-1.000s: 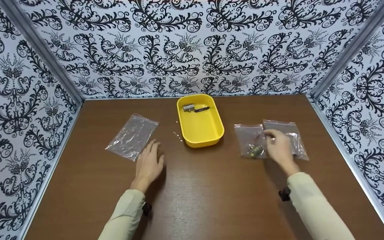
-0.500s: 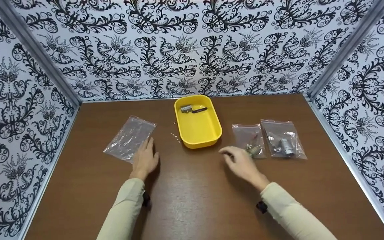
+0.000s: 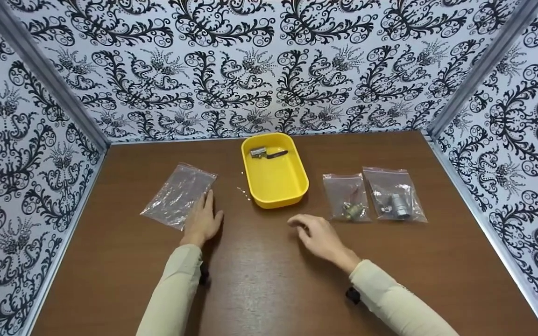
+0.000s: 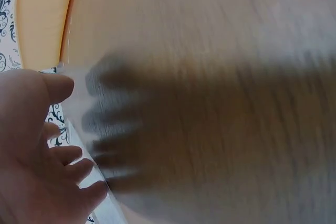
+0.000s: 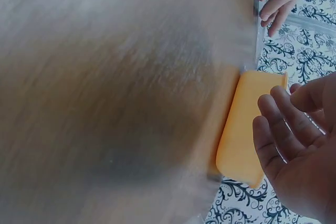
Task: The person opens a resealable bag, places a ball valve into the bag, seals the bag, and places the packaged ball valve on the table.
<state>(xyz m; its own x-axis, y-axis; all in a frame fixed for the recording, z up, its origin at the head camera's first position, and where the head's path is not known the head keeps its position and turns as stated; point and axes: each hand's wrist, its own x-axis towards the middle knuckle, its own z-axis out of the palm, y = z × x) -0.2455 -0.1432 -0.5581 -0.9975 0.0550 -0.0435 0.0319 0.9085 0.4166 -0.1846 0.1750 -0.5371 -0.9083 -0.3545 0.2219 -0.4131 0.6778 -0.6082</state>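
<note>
My left hand (image 3: 201, 221) lies at the right edge of a flat clear zip bag (image 3: 175, 191), its fingers loosely spread over the bag's edge. My right hand (image 3: 318, 238) hovers over the table in front of the yellow tray, fingers slightly bent and holding nothing; the right wrist view shows its palm side bare. To its right lie two zip bags: one with a brass fitting (image 3: 352, 211), the other with a grey metal fitting (image 3: 399, 207). Inside the yellow tray (image 3: 274, 204), at the far end, are a small ball valve body (image 3: 258, 152) and a dark lever handle (image 3: 277, 154).
Several tiny white specks (image 3: 243, 191) dot the brown table (image 3: 264, 280) left of the tray. Patterned walls (image 3: 250, 70) enclose the table at the back and both sides, with grey metal strips along the corners.
My right hand has moved left, away from the two filled bags to the front of the tray, uncovering the grey fitting. The left hand has stayed beside its bag.
</note>
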